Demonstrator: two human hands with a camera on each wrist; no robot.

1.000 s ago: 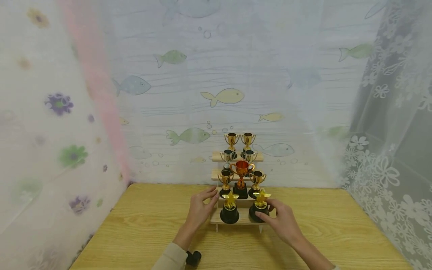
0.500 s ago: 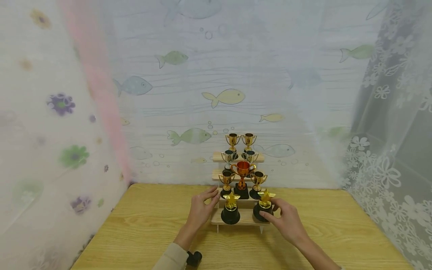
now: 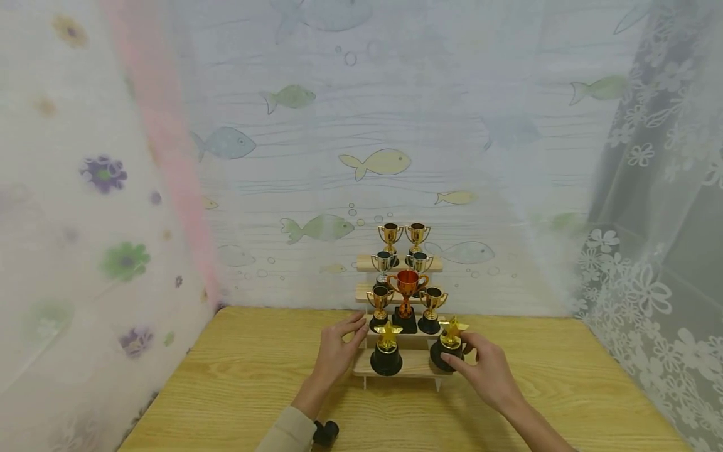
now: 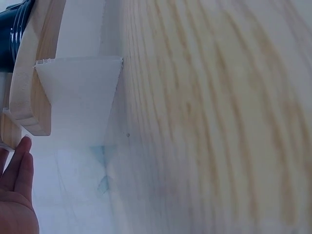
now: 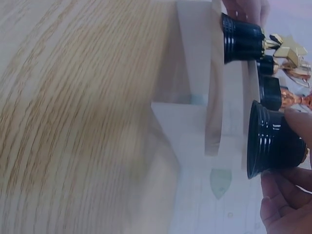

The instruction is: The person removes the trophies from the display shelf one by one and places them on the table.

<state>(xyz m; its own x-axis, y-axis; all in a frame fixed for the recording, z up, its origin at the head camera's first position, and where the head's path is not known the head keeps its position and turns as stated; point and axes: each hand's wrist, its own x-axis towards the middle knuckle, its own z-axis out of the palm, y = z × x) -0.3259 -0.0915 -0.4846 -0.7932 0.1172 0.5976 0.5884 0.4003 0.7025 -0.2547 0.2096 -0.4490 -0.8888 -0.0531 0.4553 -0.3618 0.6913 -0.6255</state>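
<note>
Rightward went the black-based gold star trophy (image 3: 450, 342) my right hand (image 3: 490, 373) pinches; my straight-fingered left hand (image 3: 337, 348) touches the tiered wooden stand (image 3: 416, 363) (steadying it, presumably).

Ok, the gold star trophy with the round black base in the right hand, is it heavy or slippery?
Probably light: the right hand just pinches the gold star trophy. It might slip, since its black base looks smooth and glossy. It probably won't tip easily: its bottom flares out.
</note>
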